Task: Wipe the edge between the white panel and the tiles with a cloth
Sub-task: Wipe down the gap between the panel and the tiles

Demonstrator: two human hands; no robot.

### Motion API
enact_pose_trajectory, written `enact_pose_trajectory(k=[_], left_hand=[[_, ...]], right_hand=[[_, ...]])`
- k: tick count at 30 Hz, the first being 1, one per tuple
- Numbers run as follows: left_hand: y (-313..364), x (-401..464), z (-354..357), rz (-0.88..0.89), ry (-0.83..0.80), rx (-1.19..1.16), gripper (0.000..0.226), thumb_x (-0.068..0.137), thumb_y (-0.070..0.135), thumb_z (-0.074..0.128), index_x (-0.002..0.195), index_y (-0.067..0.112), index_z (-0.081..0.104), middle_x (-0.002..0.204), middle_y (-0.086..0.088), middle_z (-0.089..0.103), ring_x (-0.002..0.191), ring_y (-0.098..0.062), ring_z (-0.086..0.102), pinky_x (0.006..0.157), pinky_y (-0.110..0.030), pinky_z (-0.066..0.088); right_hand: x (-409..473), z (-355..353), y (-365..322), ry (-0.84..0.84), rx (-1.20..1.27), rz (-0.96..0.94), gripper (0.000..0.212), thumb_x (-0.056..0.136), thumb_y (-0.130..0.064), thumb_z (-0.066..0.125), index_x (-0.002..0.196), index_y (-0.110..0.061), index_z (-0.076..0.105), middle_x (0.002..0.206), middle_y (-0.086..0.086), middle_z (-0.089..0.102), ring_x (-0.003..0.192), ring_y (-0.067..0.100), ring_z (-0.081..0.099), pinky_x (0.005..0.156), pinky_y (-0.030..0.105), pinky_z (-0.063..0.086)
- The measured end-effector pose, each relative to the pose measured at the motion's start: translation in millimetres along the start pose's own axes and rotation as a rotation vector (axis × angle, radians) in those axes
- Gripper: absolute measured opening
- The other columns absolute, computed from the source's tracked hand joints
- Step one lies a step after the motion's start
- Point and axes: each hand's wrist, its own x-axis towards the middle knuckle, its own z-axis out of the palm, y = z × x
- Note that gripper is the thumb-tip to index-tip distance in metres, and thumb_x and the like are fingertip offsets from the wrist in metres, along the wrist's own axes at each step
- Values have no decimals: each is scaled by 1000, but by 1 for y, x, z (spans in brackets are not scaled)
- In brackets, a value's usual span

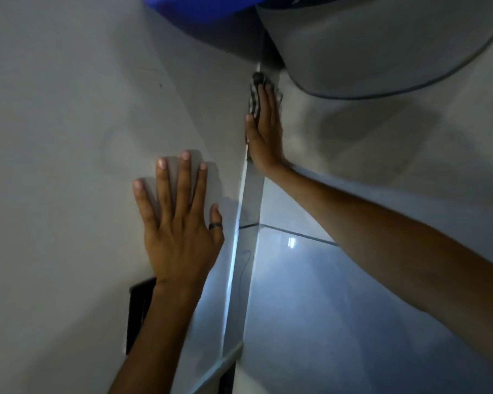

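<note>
Smooth white panel (69, 137) fills the left half of the view, matt and flat, with one dark rectangular opening (138, 311) at its near lower part. One left hand (180, 223) lies flat against this panel, fingers spread and pointing far, a dark ring (214, 226) on the thumb. Right of it, one narrow pale edge (241, 223) runs as a long strip from near to far, tilting slightly rightward as it recedes. Beyond the strip, glossy tiles (310, 308) show one dark grout line and a bright reflection. One right hand (265, 132) is flattened, fingers held together and pointing far along the edge, pressing one striped cloth (255, 100) against the far end of the edge; the cloth looks soft and bunched. Far above sit a blue object (197, 7) and a rounded grey body (382, 44).
</note>
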Motion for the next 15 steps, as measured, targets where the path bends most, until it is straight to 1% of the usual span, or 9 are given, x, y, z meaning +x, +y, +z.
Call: enact_pose_trajectory(k=[3,5,7,9,12,15], left_hand=[[1,4,-7,-1,-62,2,73,111,51,32,176,24,9,183,-6,-5,160,-29,-25,122,-48,-39],[-2,1,-10,16,-80,-3,73,112,53,27,176,25,7,182,-6,-9,159,-27,-28,120,-45,-41],[-6,-6,-13,25,-93,-6,73,112,54,26,176,24,8,182,-6,-11,161,-26,-26,120,-43,-41],[-10,-18,-16,20,-105,-25,73,112,53,27,176,23,8,182,-5,-10,166,-26,-20,121,-41,-39],[-19,-42,-20,5,-112,-43,75,111,52,29,176,23,6,183,-4,-10,168,-26,-14,120,-42,-38],[-28,-66,-24,-31,-92,-45,76,109,50,33,176,22,10,183,-2,-5,168,-25,-11,122,-44,-35]], right_hand=[[11,-7,-11,-65,10,29,68,103,-34,41,162,-11,19,172,17,17,161,34,13,131,51,16],[7,-13,-16,-121,7,49,70,103,-32,40,163,-12,13,174,16,11,162,33,9,131,51,14],[2,-18,-17,-156,-4,51,71,103,-32,40,164,-11,9,174,15,6,162,33,5,132,53,12],[-9,-19,-16,-171,-36,50,73,103,-33,41,164,-11,7,174,15,4,162,33,3,132,52,8],[-47,-14,-12,-203,-80,65,74,103,-33,42,163,-10,6,174,16,4,162,33,3,132,48,5],[-92,-9,-5,-240,-121,45,75,102,-30,44,162,-7,6,173,20,4,162,35,4,132,48,6]])
